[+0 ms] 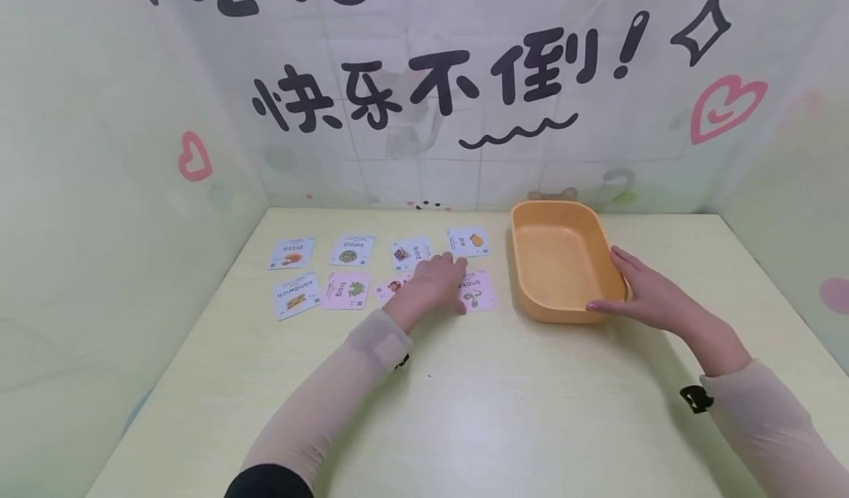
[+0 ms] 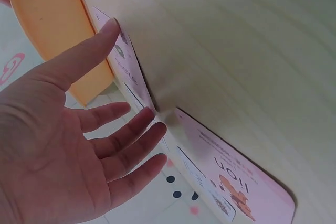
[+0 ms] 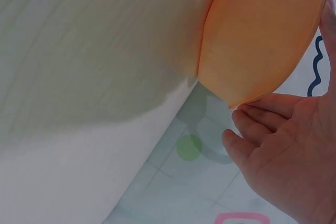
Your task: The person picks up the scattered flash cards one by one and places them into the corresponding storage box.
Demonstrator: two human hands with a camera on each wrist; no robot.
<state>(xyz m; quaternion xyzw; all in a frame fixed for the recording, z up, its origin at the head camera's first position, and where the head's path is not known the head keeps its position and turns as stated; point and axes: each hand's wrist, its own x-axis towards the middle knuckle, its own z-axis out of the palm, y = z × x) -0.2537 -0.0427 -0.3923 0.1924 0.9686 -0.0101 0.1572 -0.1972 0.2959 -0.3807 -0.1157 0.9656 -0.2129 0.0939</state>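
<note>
My left hand [image 1: 432, 281] reaches over the cards with thumb and fingers spread. In the left wrist view, its thumb tip overlaps the pink snake card [image 1: 479, 292] and the fingertips are by that card's other end. Partly behind this hand in the head view is the pink lion card [image 2: 257, 179]. Beyond it lie the white pork card [image 1: 410, 253] and pie card [image 1: 467, 242]. At the right, my right hand [image 1: 653, 295] spans the near right corner of an orange plastic basin [image 1: 564, 266], thumb on the near side and fingers along the right side. Nothing lies inside the basin.
Farther left on the pale wooden table [image 1: 491, 409] lie a pink frog card [image 1: 346, 290] and white sandwich [image 1: 295, 295], pizza [image 1: 291, 253] and salad [image 1: 352, 250] cards. A printed curtain [image 1: 411, 166] hangs along the table's back edge.
</note>
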